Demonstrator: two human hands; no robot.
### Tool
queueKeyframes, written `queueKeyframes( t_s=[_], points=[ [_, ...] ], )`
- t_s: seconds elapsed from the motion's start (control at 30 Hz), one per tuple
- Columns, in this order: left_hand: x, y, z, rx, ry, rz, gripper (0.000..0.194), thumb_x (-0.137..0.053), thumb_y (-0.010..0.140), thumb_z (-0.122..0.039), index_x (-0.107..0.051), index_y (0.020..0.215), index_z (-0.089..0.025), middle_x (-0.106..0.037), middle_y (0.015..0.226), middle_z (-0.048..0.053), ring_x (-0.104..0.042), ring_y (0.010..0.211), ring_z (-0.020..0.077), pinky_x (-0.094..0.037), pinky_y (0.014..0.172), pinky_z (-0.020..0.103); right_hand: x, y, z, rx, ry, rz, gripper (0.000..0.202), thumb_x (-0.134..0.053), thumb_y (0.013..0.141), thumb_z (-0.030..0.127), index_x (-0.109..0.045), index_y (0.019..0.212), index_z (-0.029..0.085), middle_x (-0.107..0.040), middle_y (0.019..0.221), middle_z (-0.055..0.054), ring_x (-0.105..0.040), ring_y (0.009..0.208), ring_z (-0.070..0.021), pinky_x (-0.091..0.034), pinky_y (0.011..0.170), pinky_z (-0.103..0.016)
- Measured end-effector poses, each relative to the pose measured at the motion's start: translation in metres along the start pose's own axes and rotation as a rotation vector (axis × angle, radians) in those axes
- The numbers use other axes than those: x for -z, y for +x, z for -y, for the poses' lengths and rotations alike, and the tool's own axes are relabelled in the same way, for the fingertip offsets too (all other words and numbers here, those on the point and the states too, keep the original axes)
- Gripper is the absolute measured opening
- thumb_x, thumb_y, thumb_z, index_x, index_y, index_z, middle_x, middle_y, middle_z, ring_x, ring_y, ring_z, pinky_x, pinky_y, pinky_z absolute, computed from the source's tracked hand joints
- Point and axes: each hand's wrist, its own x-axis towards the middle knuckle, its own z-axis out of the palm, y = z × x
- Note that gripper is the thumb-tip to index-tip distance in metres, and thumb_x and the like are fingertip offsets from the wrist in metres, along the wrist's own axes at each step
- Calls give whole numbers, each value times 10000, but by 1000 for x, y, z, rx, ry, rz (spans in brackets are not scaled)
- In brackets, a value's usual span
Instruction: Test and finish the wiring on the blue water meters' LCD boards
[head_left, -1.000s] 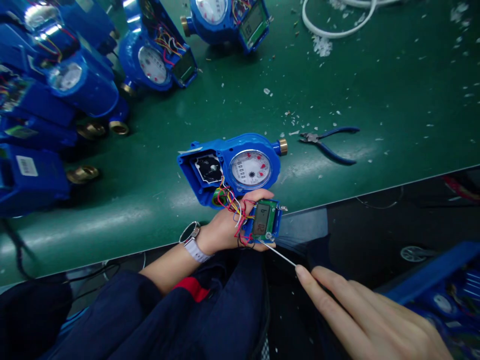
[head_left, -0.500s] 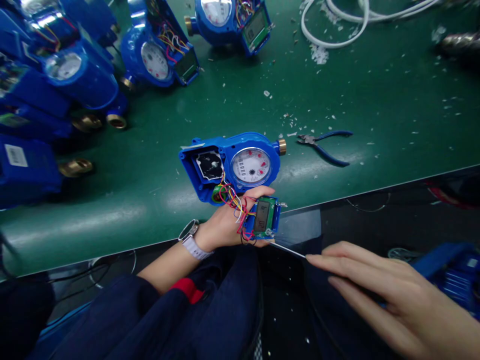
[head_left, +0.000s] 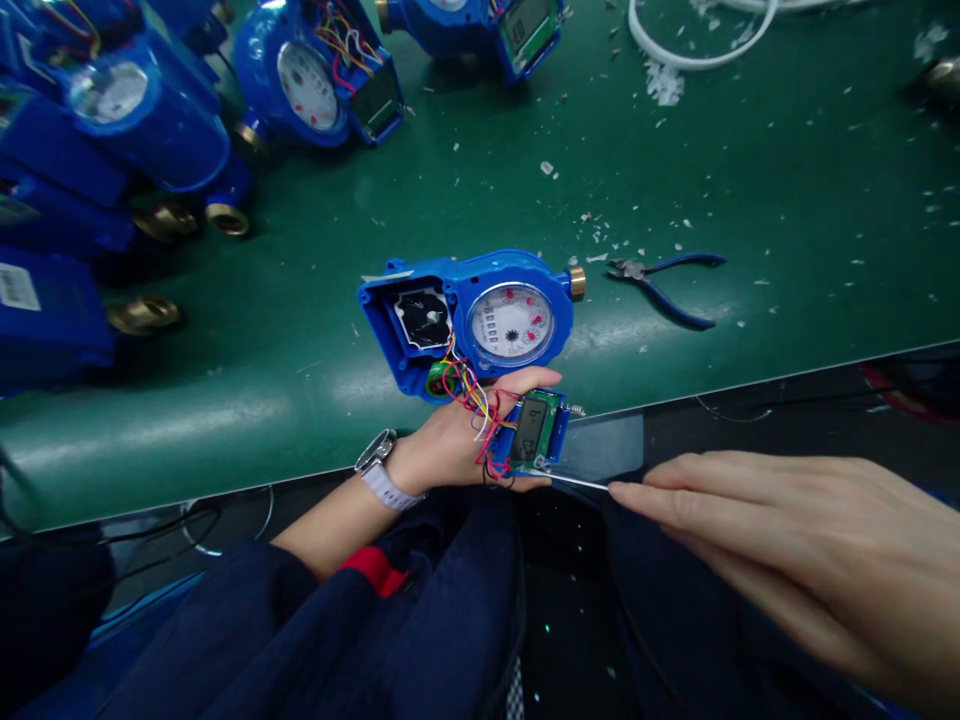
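Observation:
A blue water meter (head_left: 513, 322) lies near the table's front edge, its electronics box uncovered. Coloured wires (head_left: 472, 390) run from the box to a small green circuit board with a display (head_left: 531, 428) in a blue frame. My left hand (head_left: 450, 440), with a watch on its wrist, is closed around this display module. In my right hand (head_left: 780, 530) is a thin metal rod (head_left: 581, 482), like a screwdriver shaft, whose tip reaches the module's lower edge. Its handle is hidden by the hand.
Diagonal cutters (head_left: 667, 285) with blue handles lie right of the meter on the green table (head_left: 300, 250). Several other blue meters (head_left: 150, 120) crowd the left and back. White tubing (head_left: 697, 60) and white scraps (head_left: 664, 85) lie at the back.
My right hand has turned and its fingers have closed up more, with the rod tip still at the module's lower edge. The left hand keeps hold of the module. The view has shifted slightly.

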Motion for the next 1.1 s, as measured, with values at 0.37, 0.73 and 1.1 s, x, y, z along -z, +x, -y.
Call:
queueKeyframes(
  t_s=[0.37, 0.73, 1.1],
  points=[
    [-1, 1, 2, 23, 5, -2, 885, -845, 686, -459, -421, 1436, -252, -627, 1358, 115, -617, 1256, 299, -466, 1129, 445, 6, 7, 19, 171, -299, -7, 459, -397, 784, 16, -644, 1136, 177, -704, 964, -116, -627, 746, -258, -470, 608, -390],
    [0, 1, -2, 39, -33, 34, 806, -799, 758, -419, -399, 1439, -253, -624, 1384, 106, -596, 1298, 280, -449, 1151, 436, 5, 9, 17, 269, -400, -8, 521, -403, 728, 5, -638, 1178, 124, -698, 1034, -148, -629, 767, -278, -471, 616, -409],
    [-1, 0, -1, 94, -83, -4, 840, -836, 704, -443, -437, 1422, -269, -629, 1358, 97, -606, 1270, 290, -465, 1129, 441, -5, 4, 18, 217, -335, -15, 530, -407, 737, -12, -562, 1238, 68, -702, 971, -128, -604, 706, -239, -455, 572, -376]
  ],
)
